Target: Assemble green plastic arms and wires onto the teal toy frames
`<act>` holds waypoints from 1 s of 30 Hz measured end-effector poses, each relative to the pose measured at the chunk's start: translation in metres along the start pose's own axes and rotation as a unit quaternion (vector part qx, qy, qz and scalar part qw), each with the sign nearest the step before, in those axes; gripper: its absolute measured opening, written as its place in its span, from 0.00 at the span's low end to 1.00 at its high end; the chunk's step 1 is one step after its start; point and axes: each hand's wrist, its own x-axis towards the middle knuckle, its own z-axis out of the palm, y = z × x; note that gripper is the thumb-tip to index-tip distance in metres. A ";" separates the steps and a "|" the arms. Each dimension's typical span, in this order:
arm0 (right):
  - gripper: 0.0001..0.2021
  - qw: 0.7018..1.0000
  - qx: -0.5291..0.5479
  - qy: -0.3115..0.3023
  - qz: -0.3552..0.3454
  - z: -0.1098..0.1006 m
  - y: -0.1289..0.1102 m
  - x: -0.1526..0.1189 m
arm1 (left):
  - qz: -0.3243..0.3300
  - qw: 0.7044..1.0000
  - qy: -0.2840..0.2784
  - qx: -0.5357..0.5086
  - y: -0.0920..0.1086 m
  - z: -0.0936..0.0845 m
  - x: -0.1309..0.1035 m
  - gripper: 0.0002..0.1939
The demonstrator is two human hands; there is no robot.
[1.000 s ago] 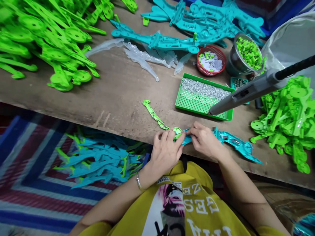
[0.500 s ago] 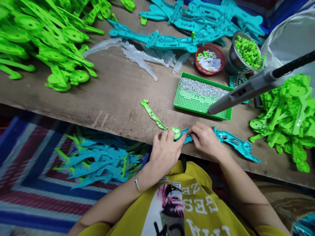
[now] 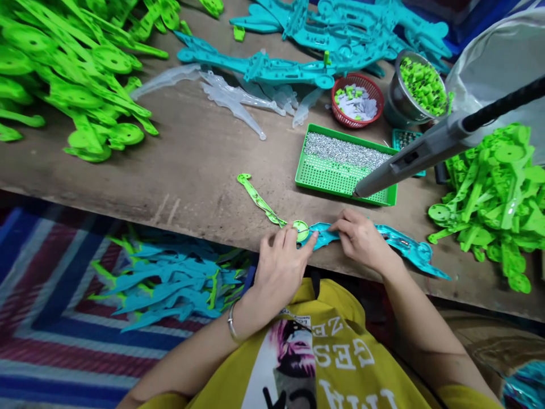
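A: Left hand (image 3: 279, 267) at the near edge of the wooden bench (image 3: 200, 165), fingers curled, tips pinching the round end of the green lever (image 3: 266, 205).

B: Long axis of that lever?

A: Running from the disc at 4 o'clock up to the hooked tip at 10 o'clock, flat on the wood.

B: And the right hand (image 3: 361, 241)?

A: Half closed, thumb and forefinger pressing on the teal body piece (image 3: 402, 245) just beside the green disc. Long axis close to 9-to-3, tail end dipping toward 4 o'clock, nose meeting the lever between the 2 hands.

B: Around them?

A: Green tray (image 3: 340, 180) of small metal parts at 12 o'clock from the hands, grey hanging tool (image 3: 409, 159) tip over its right corner. Red basket (image 3: 356, 102) and steel bowl (image 3: 415, 91) farther at 1 o'clock. Heaps of green parts (image 3: 76, 74) at 10 o'clock.
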 end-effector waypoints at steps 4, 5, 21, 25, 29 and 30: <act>0.12 0.997 0.038 0.057 0.048 0.002 0.006 -0.009 | -0.004 1.000 0.002 -0.014 -0.002 0.003 0.000 0.21; 0.11 0.995 0.039 0.072 0.053 0.003 0.006 -0.011 | -0.005 1.000 0.002 -0.017 -0.003 0.003 0.000 0.21; 0.09 0.986 -0.003 0.132 0.101 0.017 0.006 -0.022 | -0.014 0.999 0.008 -0.032 -0.002 0.005 0.001 0.21; 0.11 0.990 -0.056 0.105 0.077 0.018 0.006 -0.022 | -0.023 0.999 0.003 -0.029 0.002 0.005 -0.001 0.22; 0.11 0.988 -0.066 0.135 0.040 0.022 0.009 -0.025 | -0.002 0.998 -0.003 -0.068 -0.009 -0.004 -0.003 0.23; 0.10 0.987 -0.060 0.147 0.033 0.023 0.009 -0.026 | 0.016 0.996 -0.002 -0.087 -0.018 -0.009 0.000 0.22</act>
